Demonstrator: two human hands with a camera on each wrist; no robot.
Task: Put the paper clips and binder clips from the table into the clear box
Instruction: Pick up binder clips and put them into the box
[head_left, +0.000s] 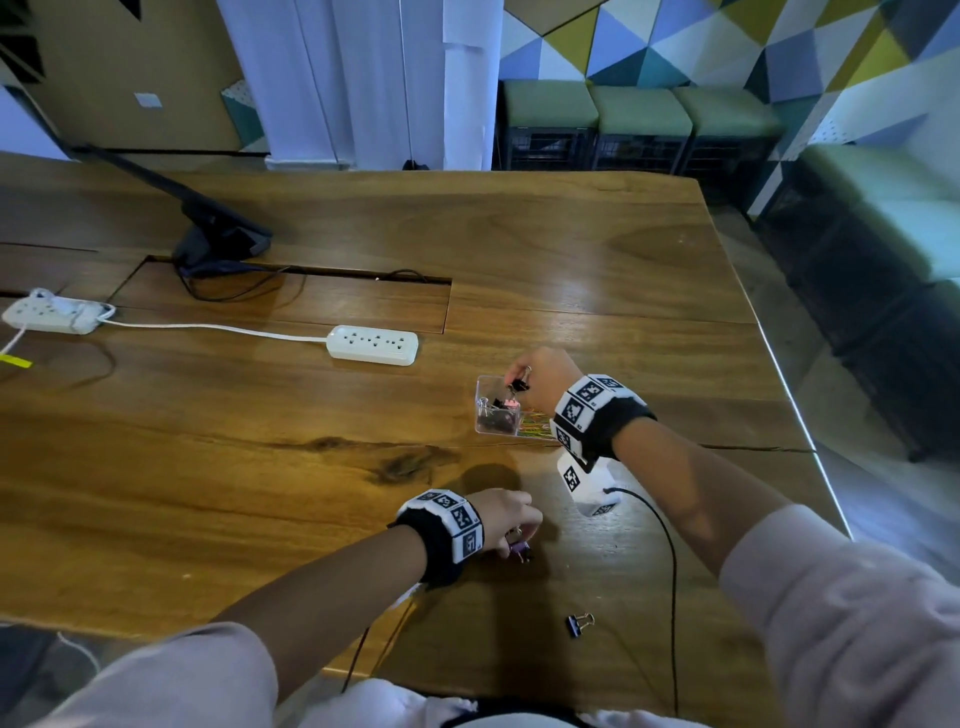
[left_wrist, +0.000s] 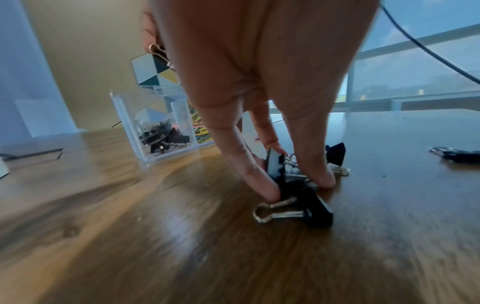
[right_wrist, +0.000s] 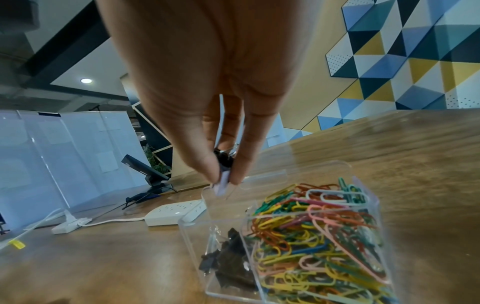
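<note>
Two compartments of the clear box (head_left: 491, 415) are filled with binder clips and coloured paper clips (right_wrist: 319, 236), a black binder clip (head_left: 519, 385) is pinched above it by the right hand (head_left: 545, 376), and nearer clips (left_wrist: 296, 197) are pinched by the left hand (head_left: 511, 514).

No readable text anywhere; the wristbands (head_left: 587, 402) carry only black-and-white coded squares.

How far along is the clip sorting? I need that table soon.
Mostly done: the clear box already holds the colored paper clips and several binder clips. In hand: the right hand holds a binder clip above the box, and the left hand pinches clips from a small pile. One stray binder clip remains near the table edge.
</note>
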